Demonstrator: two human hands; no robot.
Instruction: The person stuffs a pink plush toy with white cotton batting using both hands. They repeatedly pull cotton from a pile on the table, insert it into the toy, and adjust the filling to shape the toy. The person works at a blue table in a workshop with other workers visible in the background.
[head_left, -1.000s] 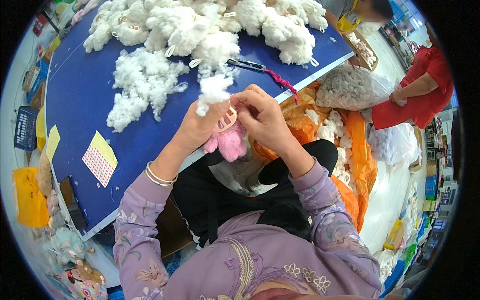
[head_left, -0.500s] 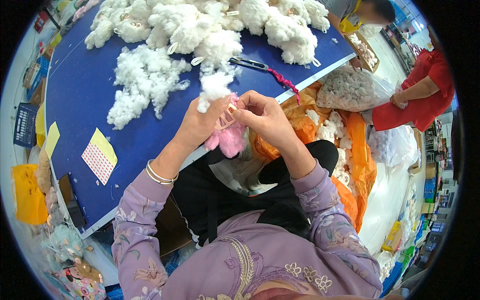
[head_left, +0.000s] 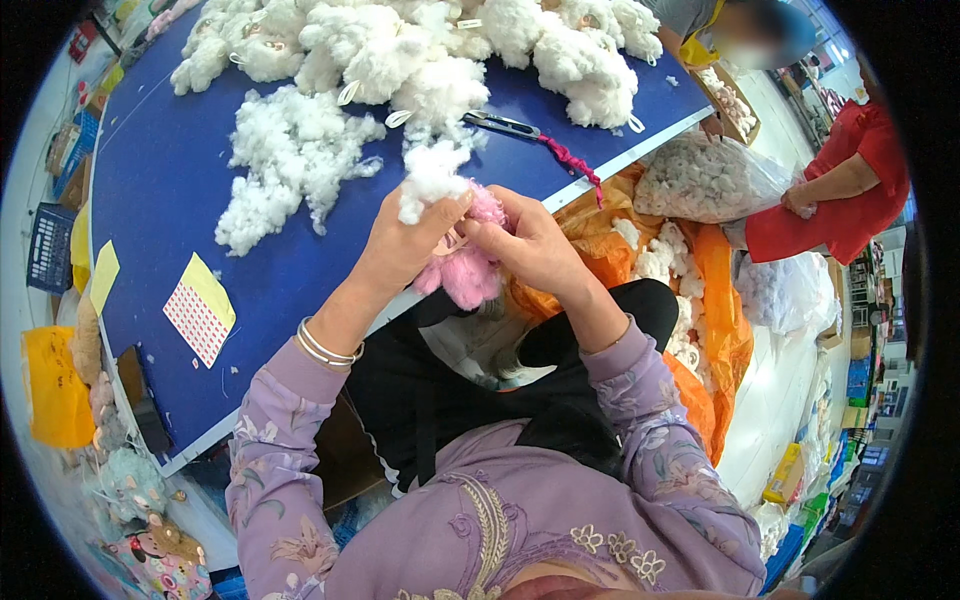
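While my closed left grip (head_left: 407,237) apparently steadies the toy (head_left: 467,277), my right grip (head_left: 532,246) pinches its right edge.

Pink plush piece (head_left: 468,277) is fluffy, pinched between left fingers (head_left: 446,214) and right fingers (head_left: 492,238); rounded lobes hang below them. Beige piece (head_left: 449,244) lies against it, partly finger-covered. White tuft (head_left: 432,172) sits beside the left fingers; contact unclear.

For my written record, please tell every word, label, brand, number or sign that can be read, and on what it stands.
No text can be read.
Yellow-and-white paper sheet with red marks: too small.
White rectangular tag among fluffy white plush pieces: too small.
Flat yellow-orange bag, far left: blurred.
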